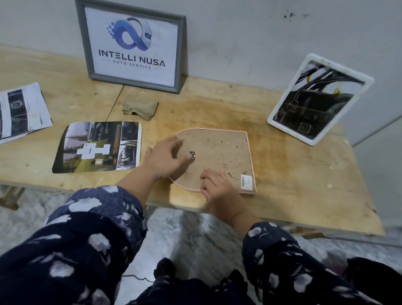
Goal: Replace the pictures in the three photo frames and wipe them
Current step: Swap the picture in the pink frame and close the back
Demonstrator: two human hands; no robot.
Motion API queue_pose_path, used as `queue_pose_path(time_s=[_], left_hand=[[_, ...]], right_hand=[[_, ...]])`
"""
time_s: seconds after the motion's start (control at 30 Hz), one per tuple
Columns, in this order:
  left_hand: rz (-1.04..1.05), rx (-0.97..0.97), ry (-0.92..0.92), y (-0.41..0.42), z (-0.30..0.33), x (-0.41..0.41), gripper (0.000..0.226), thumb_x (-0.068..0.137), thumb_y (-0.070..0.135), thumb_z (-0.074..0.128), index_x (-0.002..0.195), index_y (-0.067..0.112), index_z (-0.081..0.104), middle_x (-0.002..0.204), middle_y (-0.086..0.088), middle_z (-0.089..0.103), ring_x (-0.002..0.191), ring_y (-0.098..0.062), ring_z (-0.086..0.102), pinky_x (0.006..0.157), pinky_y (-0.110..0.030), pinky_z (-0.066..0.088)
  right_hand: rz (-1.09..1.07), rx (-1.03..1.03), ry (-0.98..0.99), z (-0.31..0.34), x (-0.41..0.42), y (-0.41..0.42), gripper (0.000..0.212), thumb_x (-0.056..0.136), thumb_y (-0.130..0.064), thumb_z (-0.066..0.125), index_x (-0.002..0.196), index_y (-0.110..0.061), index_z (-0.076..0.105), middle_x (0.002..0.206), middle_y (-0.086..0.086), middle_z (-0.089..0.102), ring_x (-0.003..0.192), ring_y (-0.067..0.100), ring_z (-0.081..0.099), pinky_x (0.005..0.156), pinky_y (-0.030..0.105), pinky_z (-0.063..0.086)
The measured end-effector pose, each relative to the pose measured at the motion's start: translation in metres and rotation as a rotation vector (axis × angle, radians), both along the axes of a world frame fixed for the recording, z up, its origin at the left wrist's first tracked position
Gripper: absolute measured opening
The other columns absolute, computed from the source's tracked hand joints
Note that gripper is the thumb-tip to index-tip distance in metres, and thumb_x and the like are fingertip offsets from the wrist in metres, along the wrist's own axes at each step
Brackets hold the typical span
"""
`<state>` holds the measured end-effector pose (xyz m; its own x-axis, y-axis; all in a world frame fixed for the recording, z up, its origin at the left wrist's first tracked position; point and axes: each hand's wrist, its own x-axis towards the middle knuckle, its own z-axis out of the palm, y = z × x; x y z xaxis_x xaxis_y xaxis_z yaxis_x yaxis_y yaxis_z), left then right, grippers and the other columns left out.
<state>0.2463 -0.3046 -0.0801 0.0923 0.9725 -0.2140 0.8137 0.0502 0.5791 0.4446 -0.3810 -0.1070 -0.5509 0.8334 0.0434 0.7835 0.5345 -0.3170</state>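
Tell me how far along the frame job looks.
Done, apparently: grey wooden frame and white plastic frame stand with pictures. In hand: both hands, left and right, rest on the face-down pink frame's brown backing board. Left: wiping; the beige folded cloth lies untouched.

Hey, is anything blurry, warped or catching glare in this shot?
Head view: the left hand is motion-blurred over the pink frame; wide-angle distortion bends the table edges; the white frame glass reflects its surroundings; lighting is soft, shadows faint.

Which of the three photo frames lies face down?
The pink frame under both hands, brown backing up; the grey frame and white frame stand upright.
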Motion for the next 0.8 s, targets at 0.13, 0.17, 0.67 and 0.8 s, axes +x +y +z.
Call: queue_pose_path(time_s=[0.13,0.17,0.67,0.8], left_hand=[[0.463,0.088,-0.415,0.007,0.019,-0.011,0.049,0.100,0.050,0.034,0.136,0.018,0.045,0.137,-0.003,0.049,0.123,-0.018,0.045,0.107,-0.044,0.035],[0.484,0.058,-0.457,0.009,0.024,-0.012,0.051,0.101,0.049,0.027,0.135,0.016,0.045,0.134,-0.003,0.050,0.118,-0.015,0.045,0.104,-0.038,0.034],[0.353,-0.272,-0.819,0.046,0.068,0.044,0.081,0.089,0.073,0.003,0.138,0.024,0.045,0.137,-0.003,0.051,0.126,-0.023,0.046,0.111,-0.045,0.028],[0.413,-0.217,-0.724,0.050,0.051,0.039,0.064,0.096,0.064,0.004,0.127,0.027,0.046,0.106,0.001,0.055,0.100,-0.014,0.049,0.099,-0.034,0.031]], right_hand=[[-0.208,-0.074,0.147,0.038,-0.012,0.025,0.015,0.098,-0.013,0.043,0.103,-0.011,0.057,0.116,0.002,0.057,0.106,0.018,0.055,0.111,0.049,0.032],[-0.254,-0.083,0.178,0.053,-0.015,0.033,0.012,0.098,-0.015,0.045,0.102,-0.015,0.056,0.112,-0.001,0.056,0.099,0.017,0.055,0.104,0.045,0.039],[-0.795,-0.636,1.211,0.179,0.013,0.117,0.029,0.100,-0.016,0.043,0.077,-0.009,0.061,0.066,0.005,0.055,0.056,0.019,0.051,0.059,0.033,0.045],[-1.013,-0.731,1.345,0.134,0.028,0.117,0.021,0.100,-0.016,0.045,0.091,-0.005,0.061,0.075,0.007,0.062,0.067,0.022,0.060,0.076,0.043,0.055]])
